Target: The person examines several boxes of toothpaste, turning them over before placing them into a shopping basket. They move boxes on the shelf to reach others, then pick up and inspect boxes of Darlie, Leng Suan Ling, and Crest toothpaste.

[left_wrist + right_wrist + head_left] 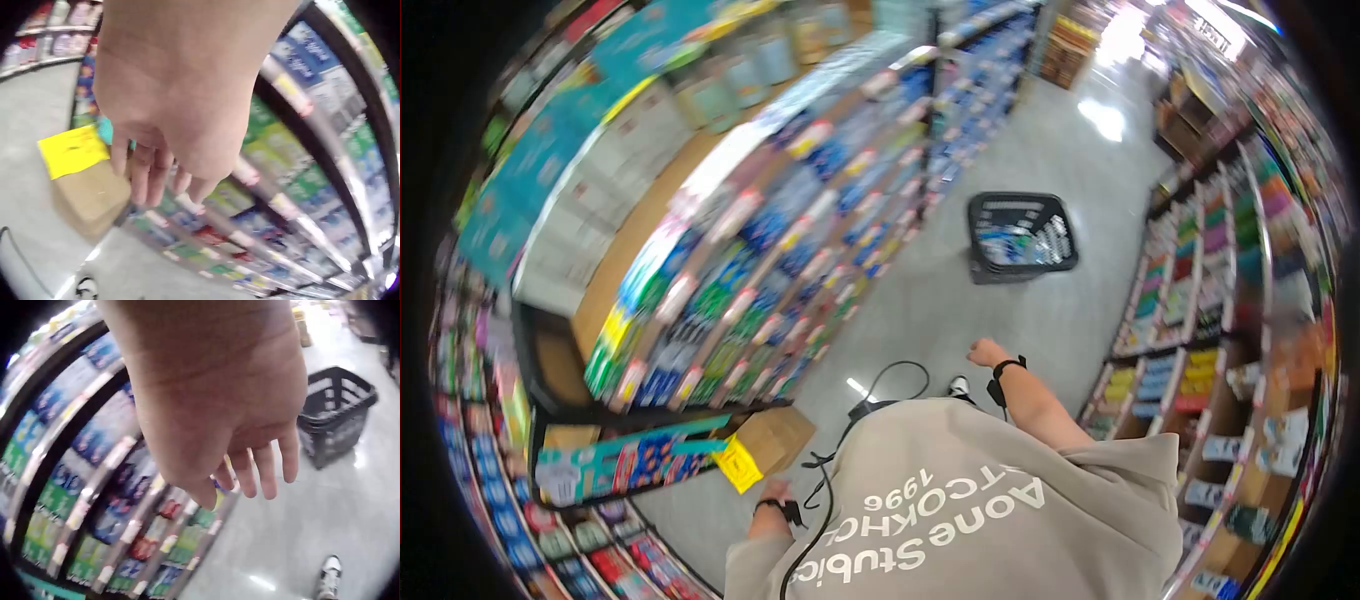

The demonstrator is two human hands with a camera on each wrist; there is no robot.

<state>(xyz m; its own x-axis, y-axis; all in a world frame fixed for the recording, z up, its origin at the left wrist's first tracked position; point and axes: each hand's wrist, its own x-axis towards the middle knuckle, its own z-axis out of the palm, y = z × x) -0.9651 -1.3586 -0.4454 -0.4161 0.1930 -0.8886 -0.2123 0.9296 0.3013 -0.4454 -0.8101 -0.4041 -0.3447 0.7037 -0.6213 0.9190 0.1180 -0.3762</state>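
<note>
Head view, and we've got the black basket [332,439] standing out on the grey floor [930,310], ahead of the person, away from the lower edges of the shelves [306,234] on both sides. Blue and white packs [1015,246] sit inside, too blurred for us to name. The right hand [228,434]? Nothing in it, we see: fingers loose and slightly spread, well apart from the basket. The left hand [172,134] is empty too, fingers hanging relaxed, near the cardboard box [94,197] with its yellow sign [74,150] at the shelf-end corner. Now, handling: we'd judge the basket stiff plastic, light by itself, weightier with those packs, its smooth walls perhaps a little slippery. We'd take hold at the thick top rim; a carrying handle we can't make out for certain. Fragile contents? We can't tell.
</note>
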